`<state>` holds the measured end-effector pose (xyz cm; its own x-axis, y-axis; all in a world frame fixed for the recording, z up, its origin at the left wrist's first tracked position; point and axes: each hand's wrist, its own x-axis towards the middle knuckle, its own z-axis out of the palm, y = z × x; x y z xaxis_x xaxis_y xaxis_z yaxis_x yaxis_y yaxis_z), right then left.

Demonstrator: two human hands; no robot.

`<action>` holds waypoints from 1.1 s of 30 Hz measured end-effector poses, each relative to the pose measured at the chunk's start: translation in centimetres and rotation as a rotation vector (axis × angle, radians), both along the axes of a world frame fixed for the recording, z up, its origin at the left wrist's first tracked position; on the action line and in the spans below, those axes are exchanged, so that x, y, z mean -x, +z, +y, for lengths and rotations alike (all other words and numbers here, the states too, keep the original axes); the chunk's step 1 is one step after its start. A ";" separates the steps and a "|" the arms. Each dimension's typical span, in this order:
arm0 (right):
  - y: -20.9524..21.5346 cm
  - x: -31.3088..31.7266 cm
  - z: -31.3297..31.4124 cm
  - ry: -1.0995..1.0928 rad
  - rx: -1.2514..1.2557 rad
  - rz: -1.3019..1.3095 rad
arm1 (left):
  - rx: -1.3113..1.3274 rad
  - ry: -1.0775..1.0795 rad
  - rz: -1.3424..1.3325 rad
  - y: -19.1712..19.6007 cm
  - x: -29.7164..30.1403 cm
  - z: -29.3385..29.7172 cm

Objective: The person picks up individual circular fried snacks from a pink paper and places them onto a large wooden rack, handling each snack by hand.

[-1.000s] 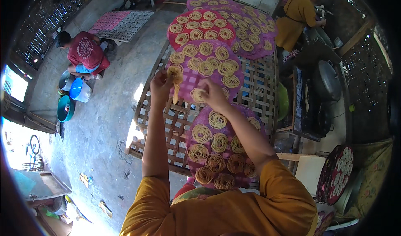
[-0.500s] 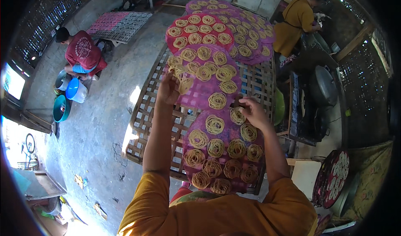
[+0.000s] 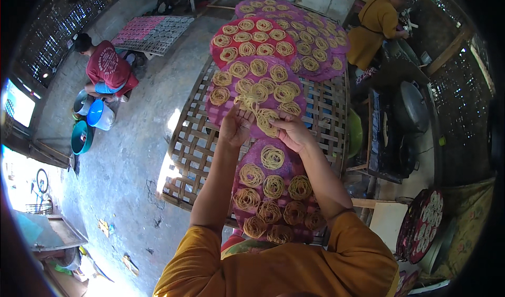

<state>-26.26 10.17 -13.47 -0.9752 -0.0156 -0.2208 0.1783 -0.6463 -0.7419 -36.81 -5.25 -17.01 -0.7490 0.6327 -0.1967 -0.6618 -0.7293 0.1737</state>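
The concrete floor (image 3: 131,165) spreads widest, off to my left. In front of me lies a woven bamboo rack (image 3: 197,139), its open lattice bare along the left edge. Laid along it are mesh cloths bearing round noodle nests: a purple cloth at the far end (image 3: 326,74), a red cloth (image 3: 290,37) overlapping it, a middle purple cloth (image 3: 215,114) under my hands, and a near purple cloth (image 3: 289,170) closest to my body, partly in shadow.

Beyond the rack on the right, a co-worker in mustard clothing (image 3: 373,28) leans over a counter; on the left, a co-worker in a dark red shirt (image 3: 108,68) crouches beside a blue bucket (image 3: 100,114) and a teal basin (image 3: 82,137). A large metal pot (image 3: 414,106) sits to my right.

Both my hands are over the middle cloth. My right hand (image 3: 294,131) pinches the edge of one pale yellow noodle nest (image 3: 266,121) between thumb and fingers. My left hand (image 3: 234,126) is turned palm up, fingers loosely bent, their tips at the loose strands on that side; I cannot tell whether they grip or only touch. The nest is between my two hands, just below the nests already on the cloth.
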 end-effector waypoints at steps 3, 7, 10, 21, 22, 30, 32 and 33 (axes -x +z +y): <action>-0.2 0.7 -0.5 0.047 -0.078 -0.040 | -0.022 0.120 -0.017 -2.0 1.6 -2.1; -3.8 3.7 0.4 0.033 -0.487 -0.048 | 0.019 0.328 0.016 0.1 3.4 -6.5; -3.9 6.3 -1.6 -0.223 -1.339 0.231 | 0.198 0.463 0.068 1.6 3.3 -10.8; -6.8 13.5 3.4 -0.386 -2.109 0.330 | 0.540 0.289 0.282 -0.7 -5.2 -14.2; -6.5 13.7 3.5 -0.381 -2.111 0.334 | 0.538 0.292 0.278 -0.1 -6.3 -13.4; -5.0 12.9 4.6 -0.178 -0.810 0.011 | 0.527 -0.001 0.258 -1.6 -9.5 -10.5; -4.5 11.6 5.2 -0.118 -1.242 0.016 | 0.580 0.001 0.275 -1.8 -9.5 -10.5; -4.1 10.9 5.9 -0.052 -1.677 0.019 | 0.578 0.002 0.277 -1.7 -9.4 -10.4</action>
<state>-37.19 16.03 -17.54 -0.9696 0.2389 0.0525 0.1669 0.8031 -0.5720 -27.45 -15.68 -18.68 -0.8218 0.4812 -0.3050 -0.5350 -0.4677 0.7035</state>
